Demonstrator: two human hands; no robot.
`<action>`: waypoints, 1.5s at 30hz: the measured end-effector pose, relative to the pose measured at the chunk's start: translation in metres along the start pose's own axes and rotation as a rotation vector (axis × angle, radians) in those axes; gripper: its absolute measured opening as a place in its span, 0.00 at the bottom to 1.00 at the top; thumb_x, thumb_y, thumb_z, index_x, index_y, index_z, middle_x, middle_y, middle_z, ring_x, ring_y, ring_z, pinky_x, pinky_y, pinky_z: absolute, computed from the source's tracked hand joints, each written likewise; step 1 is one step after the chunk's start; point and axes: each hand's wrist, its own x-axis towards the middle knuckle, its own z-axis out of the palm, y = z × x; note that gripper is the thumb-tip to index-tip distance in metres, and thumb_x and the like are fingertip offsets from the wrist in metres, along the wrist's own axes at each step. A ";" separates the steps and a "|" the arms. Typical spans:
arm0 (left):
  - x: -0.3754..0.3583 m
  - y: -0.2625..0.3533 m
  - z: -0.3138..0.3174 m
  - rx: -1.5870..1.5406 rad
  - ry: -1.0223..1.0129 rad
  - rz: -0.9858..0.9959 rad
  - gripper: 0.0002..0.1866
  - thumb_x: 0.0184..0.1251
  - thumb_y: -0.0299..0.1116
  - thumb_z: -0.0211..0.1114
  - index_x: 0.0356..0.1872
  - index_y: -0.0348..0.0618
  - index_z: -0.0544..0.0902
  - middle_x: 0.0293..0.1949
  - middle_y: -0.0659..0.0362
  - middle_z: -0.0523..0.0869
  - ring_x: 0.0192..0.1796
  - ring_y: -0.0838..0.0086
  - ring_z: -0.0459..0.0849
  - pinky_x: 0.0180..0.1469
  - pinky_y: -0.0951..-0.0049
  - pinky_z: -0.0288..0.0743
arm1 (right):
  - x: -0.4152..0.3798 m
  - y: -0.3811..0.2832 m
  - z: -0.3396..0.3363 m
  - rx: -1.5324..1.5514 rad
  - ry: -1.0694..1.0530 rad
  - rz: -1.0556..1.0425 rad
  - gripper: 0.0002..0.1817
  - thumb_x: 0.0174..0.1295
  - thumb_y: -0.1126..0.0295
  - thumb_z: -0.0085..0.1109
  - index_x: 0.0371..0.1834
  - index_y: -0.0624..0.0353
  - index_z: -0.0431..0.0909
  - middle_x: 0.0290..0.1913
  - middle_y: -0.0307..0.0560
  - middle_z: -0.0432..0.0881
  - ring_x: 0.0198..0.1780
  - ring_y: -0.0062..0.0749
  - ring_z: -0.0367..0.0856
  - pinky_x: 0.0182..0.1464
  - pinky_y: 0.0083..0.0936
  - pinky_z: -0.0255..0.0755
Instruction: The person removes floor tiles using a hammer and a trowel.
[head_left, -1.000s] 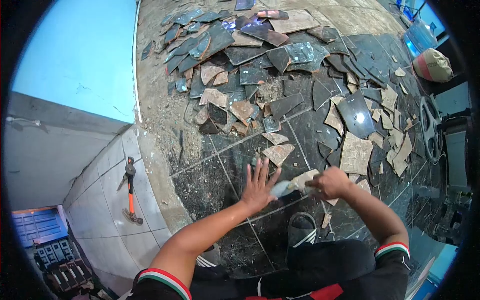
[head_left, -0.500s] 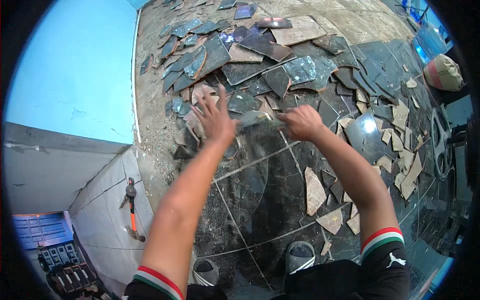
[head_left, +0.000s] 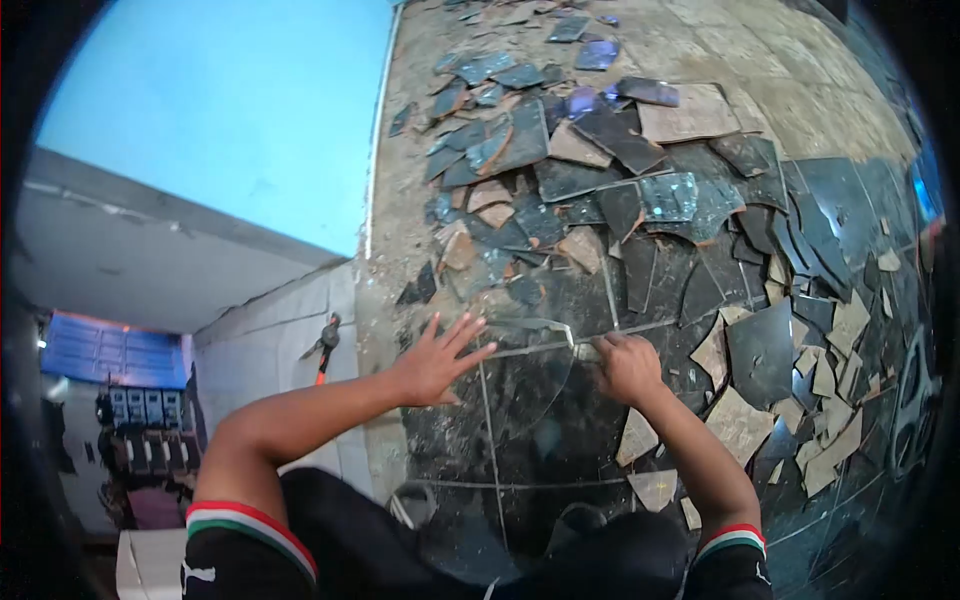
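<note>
My right hand [head_left: 630,368] is wrapped around the handle of a trowel [head_left: 530,323], whose thin metal blade points left over the floor and whose neck is bent near my fingers. Its handle is mostly hidden in my fist. To the left, my left hand [head_left: 446,362] hovers low over the floor with its fingers spread, holding nothing. Dark floor tiles [head_left: 540,420] with pale joints lie beneath both hands. Just beyond the blade is a heap of broken tile pieces [head_left: 510,228], some dark side up, some showing tan backs.
More tan-backed shards [head_left: 740,425] lie to the right of my right arm. A hammer [head_left: 327,342] with an orange handle rests on white tiles [head_left: 285,335] at the left. The blue wall [head_left: 240,110] borders the work area. A grey steering-wheel-like object [head_left: 912,400] sits far right.
Both hands have come back toward my body, away from the heap. My left hand is lower, and the trowel is now over the tiled floor. The view has shifted left.
</note>
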 end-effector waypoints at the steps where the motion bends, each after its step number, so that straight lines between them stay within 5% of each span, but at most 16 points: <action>1: -0.024 -0.002 0.002 0.006 -0.086 0.052 0.62 0.58 0.63 0.77 0.86 0.56 0.47 0.85 0.40 0.43 0.87 0.42 0.40 0.81 0.29 0.38 | -0.009 -0.009 -0.001 0.010 -0.062 -0.001 0.20 0.58 0.60 0.67 0.52 0.57 0.83 0.46 0.53 0.85 0.48 0.50 0.87 0.51 0.46 0.78; 4: -0.074 -0.021 0.010 -0.067 -0.158 -0.008 0.62 0.59 0.62 0.77 0.87 0.57 0.47 0.85 0.41 0.43 0.87 0.43 0.40 0.83 0.34 0.39 | -0.020 -0.028 -0.010 -0.008 -0.171 -0.049 0.19 0.56 0.65 0.64 0.51 0.59 0.83 0.47 0.53 0.85 0.50 0.50 0.86 0.55 0.43 0.77; 5: -0.087 -0.032 0.020 -0.060 -0.065 -0.028 0.64 0.54 0.56 0.81 0.86 0.54 0.48 0.85 0.40 0.46 0.86 0.42 0.44 0.82 0.36 0.46 | -0.017 -0.031 -0.013 -0.049 -0.243 -0.073 0.20 0.54 0.68 0.62 0.52 0.59 0.82 0.48 0.54 0.85 0.52 0.51 0.86 0.58 0.42 0.76; 8: -0.091 -0.067 0.052 -0.139 0.099 -0.170 0.64 0.54 0.56 0.81 0.86 0.53 0.49 0.85 0.40 0.45 0.86 0.42 0.45 0.82 0.37 0.46 | 0.008 -0.044 -0.030 -0.134 -0.277 -0.149 0.21 0.55 0.68 0.62 0.54 0.60 0.80 0.49 0.54 0.85 0.54 0.51 0.86 0.59 0.42 0.76; 9: -0.087 -0.076 0.065 -0.149 0.113 -0.246 0.63 0.59 0.62 0.77 0.87 0.54 0.45 0.85 0.41 0.40 0.86 0.41 0.38 0.84 0.39 0.40 | 0.019 -0.047 -0.027 -0.188 -0.259 -0.178 0.22 0.58 0.67 0.62 0.57 0.57 0.78 0.50 0.54 0.85 0.51 0.52 0.87 0.56 0.43 0.78; 13: -0.051 -0.094 0.113 -0.398 0.384 -0.435 0.66 0.54 0.56 0.81 0.86 0.50 0.46 0.84 0.37 0.41 0.86 0.39 0.40 0.83 0.40 0.41 | 0.055 -0.084 -0.011 -0.171 -0.417 -0.098 0.24 0.66 0.66 0.57 0.67 0.50 0.74 0.47 0.53 0.89 0.46 0.50 0.90 0.46 0.43 0.82; 16: -0.012 -0.093 0.128 -0.473 0.507 -0.418 0.66 0.54 0.56 0.81 0.86 0.50 0.44 0.84 0.36 0.38 0.86 0.40 0.38 0.84 0.41 0.39 | 0.062 -0.110 0.019 -0.182 -0.390 -0.090 0.25 0.66 0.65 0.57 0.68 0.51 0.74 0.47 0.53 0.89 0.47 0.48 0.90 0.47 0.44 0.82; 20: 0.037 -0.098 0.152 -0.399 0.590 -0.131 0.68 0.53 0.58 0.82 0.87 0.51 0.43 0.84 0.37 0.36 0.86 0.39 0.35 0.83 0.35 0.37 | 0.050 -0.131 0.045 -0.149 -0.400 0.067 0.27 0.65 0.65 0.58 0.69 0.46 0.75 0.49 0.52 0.88 0.46 0.47 0.90 0.46 0.43 0.82; 25: 0.077 -0.113 0.172 -0.377 0.627 -0.017 0.57 0.66 0.53 0.74 0.87 0.60 0.44 0.85 0.38 0.35 0.86 0.36 0.34 0.81 0.29 0.36 | 0.059 -0.136 0.057 -0.148 -0.342 0.196 0.29 0.69 0.46 0.61 0.71 0.43 0.76 0.45 0.52 0.88 0.44 0.50 0.90 0.45 0.45 0.82; 28: 0.108 -0.142 0.171 -0.292 0.817 -0.101 0.53 0.70 0.54 0.71 0.87 0.64 0.44 0.85 0.38 0.35 0.85 0.35 0.34 0.80 0.27 0.36 | 0.094 -0.130 0.053 -0.159 -0.318 0.297 0.30 0.65 0.47 0.63 0.70 0.43 0.77 0.45 0.51 0.88 0.44 0.50 0.89 0.45 0.45 0.82; 32: 0.107 -0.179 0.132 -0.333 0.624 -0.086 0.48 0.74 0.52 0.65 0.87 0.66 0.45 0.85 0.39 0.37 0.85 0.35 0.36 0.79 0.22 0.36 | 0.138 -0.106 0.037 -0.221 -0.255 0.249 0.27 0.63 0.51 0.64 0.65 0.43 0.81 0.44 0.50 0.88 0.44 0.52 0.89 0.47 0.46 0.80; 36: 0.137 -0.188 0.147 -0.198 0.995 -0.211 0.52 0.68 0.52 0.69 0.87 0.66 0.45 0.85 0.40 0.40 0.85 0.35 0.38 0.78 0.20 0.35 | 0.179 -0.109 0.013 -0.304 -0.271 0.222 0.25 0.64 0.50 0.64 0.63 0.44 0.82 0.43 0.53 0.88 0.43 0.52 0.89 0.45 0.47 0.80; 37: 0.152 -0.202 0.147 -0.299 0.790 -0.369 0.51 0.69 0.46 0.69 0.87 0.66 0.47 0.85 0.40 0.41 0.85 0.35 0.39 0.78 0.20 0.36 | 0.201 -0.123 0.017 -0.291 -0.264 0.360 0.24 0.65 0.49 0.64 0.61 0.46 0.83 0.40 0.54 0.88 0.41 0.54 0.89 0.43 0.50 0.80; 39: 0.146 -0.247 0.084 -0.453 0.696 -0.579 0.54 0.67 0.46 0.73 0.87 0.67 0.45 0.85 0.41 0.40 0.85 0.34 0.39 0.78 0.20 0.37 | 0.245 -0.129 0.034 -0.232 -0.114 0.370 0.22 0.64 0.50 0.64 0.57 0.48 0.84 0.38 0.55 0.88 0.39 0.55 0.89 0.41 0.51 0.80; 41: 0.175 -0.285 0.096 -0.002 0.823 -0.556 0.61 0.60 0.45 0.79 0.87 0.67 0.44 0.86 0.42 0.39 0.85 0.34 0.37 0.79 0.22 0.38 | 0.281 -0.133 0.037 -0.211 -0.045 0.381 0.21 0.64 0.50 0.64 0.54 0.49 0.85 0.37 0.56 0.89 0.38 0.56 0.89 0.41 0.52 0.81; 45: 0.185 -0.361 0.059 -0.208 0.725 -0.464 0.64 0.56 0.48 0.82 0.87 0.68 0.44 0.86 0.44 0.38 0.86 0.37 0.35 0.79 0.22 0.40 | 0.357 -0.146 0.017 -0.200 -0.045 0.415 0.22 0.66 0.47 0.63 0.52 0.49 0.87 0.37 0.58 0.90 0.41 0.56 0.90 0.44 0.50 0.82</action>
